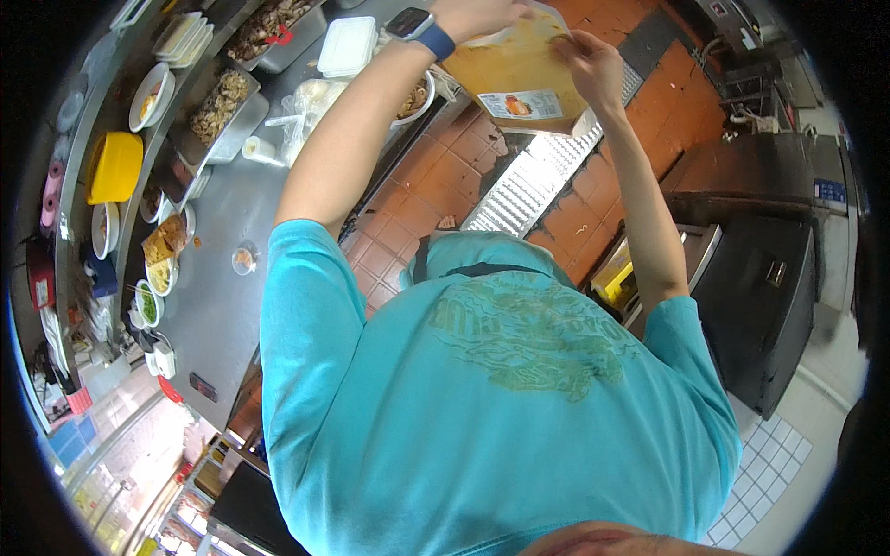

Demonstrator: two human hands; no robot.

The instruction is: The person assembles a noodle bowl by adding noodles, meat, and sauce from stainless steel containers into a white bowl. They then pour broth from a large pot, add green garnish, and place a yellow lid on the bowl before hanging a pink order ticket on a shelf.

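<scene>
A large yellow-brown plastic bag (505,76) hangs in front of me, with a white picture label (519,104) near its lower edge. Its upper part is creased and see-through, and the top is cut off by the picture's edge. My left hand (477,16), below which a watch with a blue band sits on the wrist, is closed at the bag's upper left edge. On the other side, the fingers of my right hand (593,65) pinch the bag's right edge. What lies inside the bag cannot be made out.
Left of me runs a steel counter (218,278) with food trays (222,111), a white lidded container (348,46), bowls and a small cup (243,260). A shelf (83,157) overhangs it. A metal drain grate (533,185) crosses the tiled floor; a black cabinet (756,306) stands at right.
</scene>
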